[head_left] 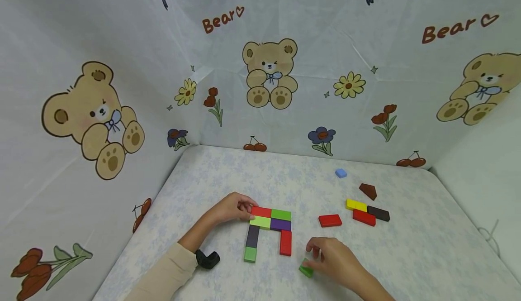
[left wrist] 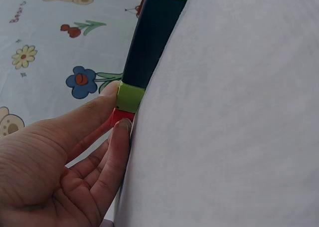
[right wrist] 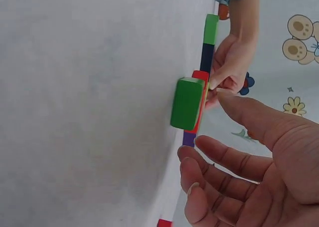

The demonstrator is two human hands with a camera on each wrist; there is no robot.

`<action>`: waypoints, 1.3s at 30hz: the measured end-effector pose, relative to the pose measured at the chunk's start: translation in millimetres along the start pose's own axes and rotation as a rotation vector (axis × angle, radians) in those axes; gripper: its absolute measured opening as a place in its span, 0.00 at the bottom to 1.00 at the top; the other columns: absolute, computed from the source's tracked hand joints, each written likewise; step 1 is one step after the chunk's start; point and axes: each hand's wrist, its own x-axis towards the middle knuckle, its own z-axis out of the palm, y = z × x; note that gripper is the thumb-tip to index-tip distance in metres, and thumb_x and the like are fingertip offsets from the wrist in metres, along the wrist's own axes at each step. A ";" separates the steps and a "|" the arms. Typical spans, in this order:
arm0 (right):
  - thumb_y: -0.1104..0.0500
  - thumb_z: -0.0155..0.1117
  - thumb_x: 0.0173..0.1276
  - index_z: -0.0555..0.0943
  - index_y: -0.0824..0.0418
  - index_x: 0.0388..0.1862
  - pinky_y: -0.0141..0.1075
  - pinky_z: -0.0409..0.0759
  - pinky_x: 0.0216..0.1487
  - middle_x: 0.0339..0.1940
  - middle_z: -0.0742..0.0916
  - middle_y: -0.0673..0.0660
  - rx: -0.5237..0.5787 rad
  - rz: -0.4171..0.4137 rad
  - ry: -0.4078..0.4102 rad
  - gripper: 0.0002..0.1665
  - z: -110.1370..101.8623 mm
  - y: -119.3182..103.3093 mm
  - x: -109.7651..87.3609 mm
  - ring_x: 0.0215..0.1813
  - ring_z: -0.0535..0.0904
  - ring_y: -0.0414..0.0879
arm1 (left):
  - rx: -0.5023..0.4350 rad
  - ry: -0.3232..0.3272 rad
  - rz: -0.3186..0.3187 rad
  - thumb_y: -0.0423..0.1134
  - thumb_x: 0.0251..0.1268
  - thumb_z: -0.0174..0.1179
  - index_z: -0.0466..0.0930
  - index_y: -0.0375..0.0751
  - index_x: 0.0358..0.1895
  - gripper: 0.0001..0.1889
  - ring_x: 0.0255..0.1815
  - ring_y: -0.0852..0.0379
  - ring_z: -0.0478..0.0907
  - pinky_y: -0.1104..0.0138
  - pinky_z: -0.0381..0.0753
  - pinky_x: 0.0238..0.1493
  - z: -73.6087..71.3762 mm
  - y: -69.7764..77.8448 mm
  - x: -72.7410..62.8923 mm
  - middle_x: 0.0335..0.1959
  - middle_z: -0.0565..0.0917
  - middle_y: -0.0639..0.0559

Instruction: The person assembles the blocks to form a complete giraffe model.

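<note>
Left hand (head_left: pixel 234 208) at the left end of a flat block arrangement on the desk (head_left: pixel 228 167). Grip narrow: thumb against the lime block (head_left: pixel 260 222), a fingertip at the corner red block (head_left: pixel 261 212), pinching the end of the pair.

Right hand (head_left: pixel 335 260) low over the desk, thumb and fingers apart, holding nothing. Loose green block (head_left: pixel 306 269) just by its thumb, right of the arrangement and nearer the wearer; right wrist view shows a gap between thumb and block.

Arrangement: far row, corner red block beside a bright green block (head_left: pixel 281 215); next row, lime block beside a purple block (head_left: pixel 281 225). Two legs run toward the wearer: left, a black block (head_left: pixel 252 236) ending in a light green block (head_left: pixel 250 255); right, an upright red block (head_left: pixel 286 243).

To the right, a lone red block (head_left: pixel 330 220). Beyond it, a yellow block (head_left: pixel 356 205), another red block (head_left: pixel 364 218) and a second black block (head_left: pixel 378 213) clustered. Farther back, a brown block (head_left: pixel 368 191) and a small blue block (head_left: pixel 341 173). Bear-printed sheet (head_left: pixel 309 25) behind.
</note>
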 end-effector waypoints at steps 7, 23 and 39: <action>0.50 0.84 0.52 0.84 0.51 0.34 0.32 0.72 0.29 0.24 0.78 0.45 0.001 0.028 -0.040 0.16 4.2 6.5 -3.4 0.28 0.72 0.42 | -0.003 0.005 -0.001 0.34 0.58 0.75 0.88 0.38 0.50 0.16 0.28 0.59 0.75 0.69 0.74 0.30 1.0 -1.2 -0.8 0.31 0.83 0.52; 0.60 0.82 0.54 0.86 0.55 0.41 0.31 0.75 0.32 0.25 0.80 0.43 0.102 -0.126 -0.123 0.16 10.2 -1.0 2.0 0.29 0.73 0.39 | -0.001 0.004 0.004 0.36 0.58 0.75 0.88 0.39 0.50 0.16 0.27 0.61 0.76 0.70 0.75 0.29 1.6 -2.9 0.9 0.31 0.83 0.53; 0.56 0.85 0.51 0.84 0.50 0.34 0.31 0.72 0.28 0.21 0.77 0.41 0.040 -0.163 -0.087 0.16 15.5 -11.0 15.0 0.26 0.71 0.37 | 0.005 -0.004 -0.002 0.34 0.59 0.75 0.88 0.38 0.50 0.16 0.27 0.60 0.75 0.69 0.74 0.29 -1.1 1.5 0.6 0.30 0.83 0.54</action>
